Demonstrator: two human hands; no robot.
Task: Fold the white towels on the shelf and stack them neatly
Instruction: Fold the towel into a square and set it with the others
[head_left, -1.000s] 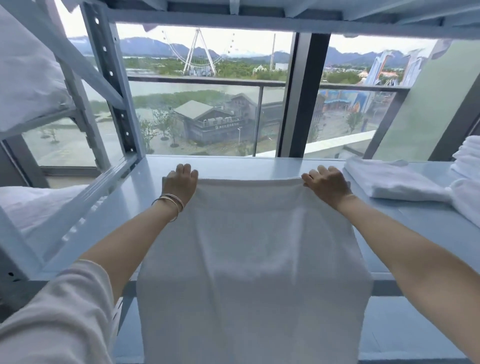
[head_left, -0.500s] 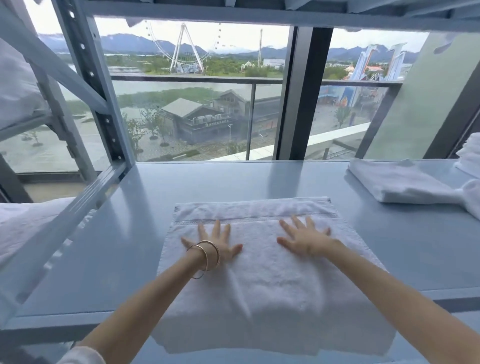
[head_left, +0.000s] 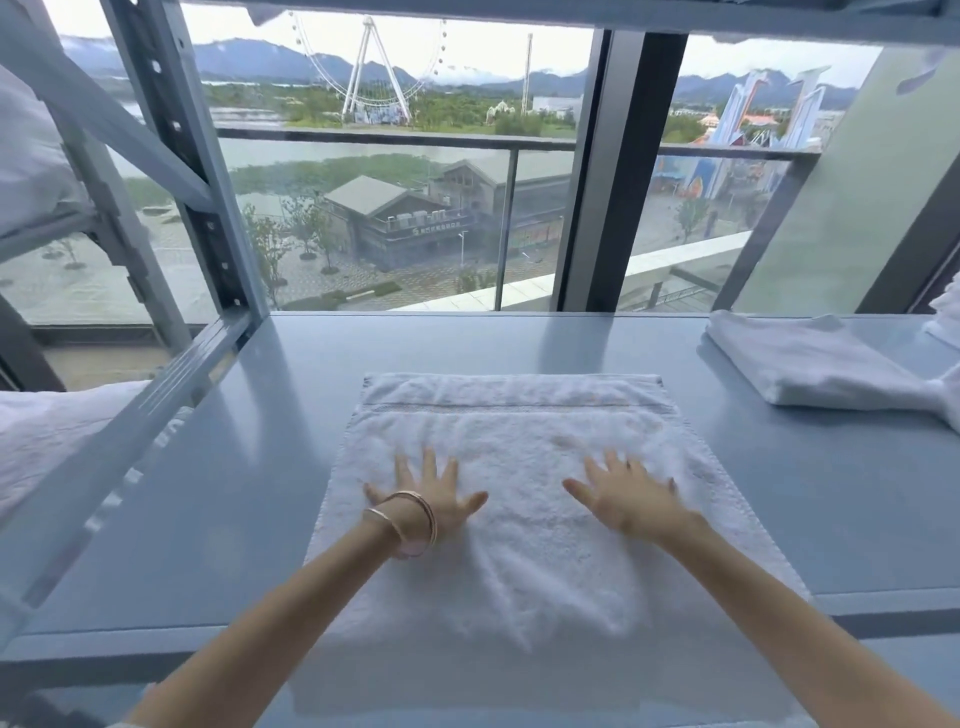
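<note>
A white towel (head_left: 519, 431) lies spread on the grey-blue shelf (head_left: 260, 467), its near part hanging over the front edge. My left hand (head_left: 428, 493), with bracelets on the wrist, rests flat on the towel's left half with fingers spread. Flat on the right half lies my right hand (head_left: 623, 493), also with fingers apart. Neither hand grips anything. A folded white towel (head_left: 810, 364) sits at the back right of the shelf.
More white cloth (head_left: 948, 317) shows at the far right edge. A metal upright with holes (head_left: 182, 156) stands at the left, with white linen (head_left: 47, 431) on the neighbouring shelf beyond it. A large window (head_left: 415, 208) is behind the shelf.
My hands left the towel's far edge and came back toward me, and they now press flat on the towel's middle. In the last half second they slid slightly nearer.
</note>
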